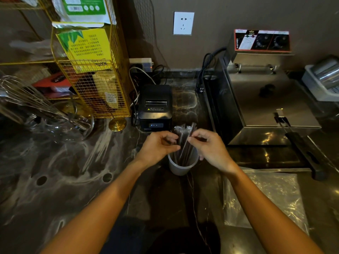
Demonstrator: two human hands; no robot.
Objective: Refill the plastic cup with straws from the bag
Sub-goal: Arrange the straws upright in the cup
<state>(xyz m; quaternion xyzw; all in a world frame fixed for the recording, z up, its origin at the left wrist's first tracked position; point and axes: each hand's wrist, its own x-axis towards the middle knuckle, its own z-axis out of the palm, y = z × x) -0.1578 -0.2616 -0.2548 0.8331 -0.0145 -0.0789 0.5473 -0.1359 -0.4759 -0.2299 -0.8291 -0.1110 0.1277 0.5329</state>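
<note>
both hands pinch the dark wrapped straws [185, 138] upright, left hand [159, 146] and right hand [211, 147] closing on the bundle from either side to steady it into the plastic cup [180, 167] directly beneath them, emptied bag [264, 197] flat below the right forearm.

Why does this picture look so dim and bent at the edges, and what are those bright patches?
Head view: the room is dimly lit, so the straws in the plastic cup read as dark shapes; the wide lens bows the wire rack and counter; glare streaks the fryer and the plastic bag; the whisk looks soft.
</note>
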